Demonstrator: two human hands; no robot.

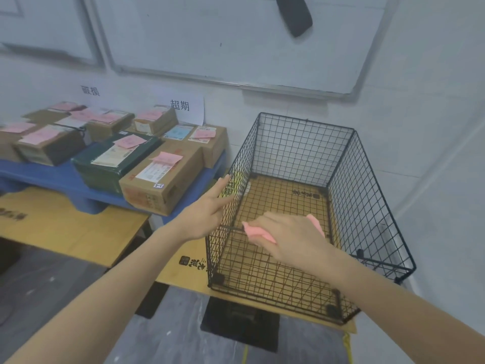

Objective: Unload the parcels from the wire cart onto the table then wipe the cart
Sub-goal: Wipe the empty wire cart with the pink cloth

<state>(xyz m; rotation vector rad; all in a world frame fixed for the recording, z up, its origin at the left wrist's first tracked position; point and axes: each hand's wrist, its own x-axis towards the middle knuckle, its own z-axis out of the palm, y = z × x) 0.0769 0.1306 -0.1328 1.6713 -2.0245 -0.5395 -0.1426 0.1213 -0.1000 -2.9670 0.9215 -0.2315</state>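
The black wire cart [367, 206] stands at the right with nothing inside; brown cardboard shows through its mesh floor. My right hand [291, 240] is inside the cart near its left wall, shut on a pink cloth [258, 232]. My left hand [207, 208] rests against the outside of the cart's left wall, fingers spread along the mesh. Several parcels lie on the blue table [52, 177] at the left, among them a brown box [162, 179] and a dark green box [115, 161], most with pink notes on top.
A whiteboard [236, 43] with a black eraser [294, 14] hangs on the wall behind. Flat cardboard sheets [65, 224] lie under the blue table and the cart. A white wall closes in at the right. Grey floor lies in front.
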